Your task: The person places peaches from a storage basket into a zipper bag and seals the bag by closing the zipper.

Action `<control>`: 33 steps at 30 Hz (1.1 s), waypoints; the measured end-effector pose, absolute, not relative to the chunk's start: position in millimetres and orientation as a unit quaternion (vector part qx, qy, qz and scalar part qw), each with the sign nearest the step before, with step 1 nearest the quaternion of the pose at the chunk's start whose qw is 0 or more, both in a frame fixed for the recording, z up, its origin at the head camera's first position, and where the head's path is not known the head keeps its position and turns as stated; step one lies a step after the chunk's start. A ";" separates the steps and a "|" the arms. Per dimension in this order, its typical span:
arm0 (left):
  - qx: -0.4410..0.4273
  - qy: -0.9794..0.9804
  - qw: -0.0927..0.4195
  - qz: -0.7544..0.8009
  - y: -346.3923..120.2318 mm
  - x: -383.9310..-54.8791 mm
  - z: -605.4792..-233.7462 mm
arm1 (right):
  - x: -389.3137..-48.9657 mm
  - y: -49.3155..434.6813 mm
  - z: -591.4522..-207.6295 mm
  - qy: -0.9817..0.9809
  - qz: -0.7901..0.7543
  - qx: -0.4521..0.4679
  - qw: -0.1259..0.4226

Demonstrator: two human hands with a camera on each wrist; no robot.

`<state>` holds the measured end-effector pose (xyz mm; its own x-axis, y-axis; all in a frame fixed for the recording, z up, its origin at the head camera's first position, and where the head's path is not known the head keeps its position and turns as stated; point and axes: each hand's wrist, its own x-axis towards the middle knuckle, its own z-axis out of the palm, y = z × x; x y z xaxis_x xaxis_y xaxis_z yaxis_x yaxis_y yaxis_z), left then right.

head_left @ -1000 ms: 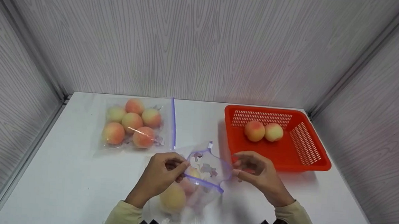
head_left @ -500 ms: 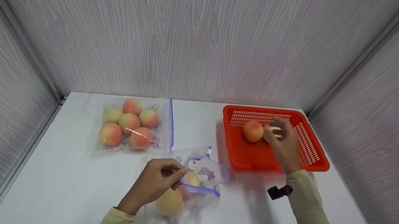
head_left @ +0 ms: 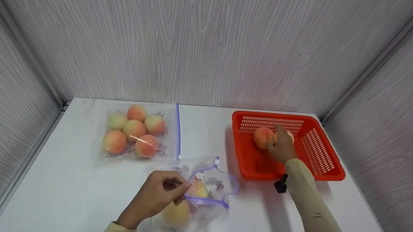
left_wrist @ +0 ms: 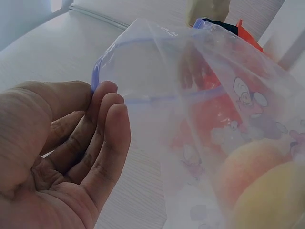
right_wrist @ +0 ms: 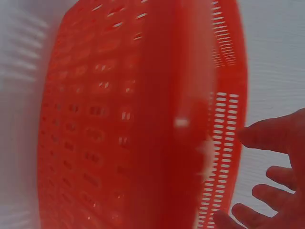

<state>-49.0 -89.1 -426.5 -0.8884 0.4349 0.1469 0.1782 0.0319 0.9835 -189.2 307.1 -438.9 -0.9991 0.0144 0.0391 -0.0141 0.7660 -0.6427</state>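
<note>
My left hand (head_left: 158, 195) pinches the purple-zip rim of a clear zip-lock bag (head_left: 205, 216), whose mouth gapes towards the right. Peaches (left_wrist: 267, 195) show through its printed plastic. Over the red basket (head_left: 259, 166) is my right hand (head_left: 283, 147), its thumb close to the redder peach (head_left: 262, 136) and its other fingers over the paler peach (head_left: 290, 134), which is partly covered. In the right wrist view the fingers are spread beside the perforated basket wall (right_wrist: 95, 124); whether they touch a peach cannot be told.
At the back left lies another zip-lock bag (head_left: 170, 128), flat, with several peaches (head_left: 134, 130) inside and its purple zip on the right. Everything stands on a white table (head_left: 62, 179) with grey wood-grain panels (head_left: 203, 47) behind and at the sides.
My right hand has left the bag's mouth and moved right and away into the basket, over the peaches. The left hand stays on the bag's rim, slightly lower in view.
</note>
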 end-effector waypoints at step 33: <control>0.203 0.710 0.095 0.667 -92.0 -50.5 -427.6 | -192.5 287.0 -456.7 -0.966 0.245 -0.051 -0.060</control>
<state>-50.5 -92.0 -427.6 -0.8996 0.4148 0.1367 0.1624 0.0271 0.9863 -192.5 287.0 -456.7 -0.9875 0.0695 -0.1413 0.1285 0.8743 -0.4681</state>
